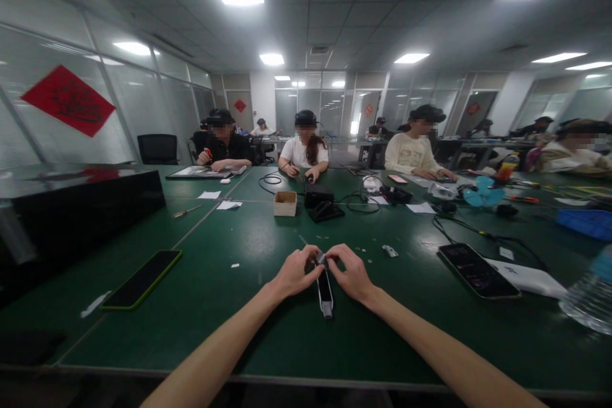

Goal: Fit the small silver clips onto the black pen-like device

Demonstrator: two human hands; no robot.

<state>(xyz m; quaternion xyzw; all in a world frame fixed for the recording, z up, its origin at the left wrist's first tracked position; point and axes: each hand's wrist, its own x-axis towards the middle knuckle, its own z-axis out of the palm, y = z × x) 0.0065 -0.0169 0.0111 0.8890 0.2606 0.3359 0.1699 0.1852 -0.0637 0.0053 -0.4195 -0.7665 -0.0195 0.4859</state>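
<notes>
A narrow device (325,290) with a black face, white sides and a grey tip at its near end lies lengthwise before me on the green table. From its left side, my left hand (297,273) is closed with thumb and fingers on the far end. My right hand (351,273) is curled, its fingertips pinched at a small grey piece (320,258) on that same end. The fingers partly cover how the piece and the device meet. Right of my hands lie a small crumpled silvery part (389,250) and several tiny light bits.
On the left lies a green-edged phone (143,278); on the right, a dark phone (478,269) beside a water bottle (590,293). A small open box (285,203) and a black case (319,196) stand ahead. Cables, a screwdriver (186,211) and co-workers are farther off.
</notes>
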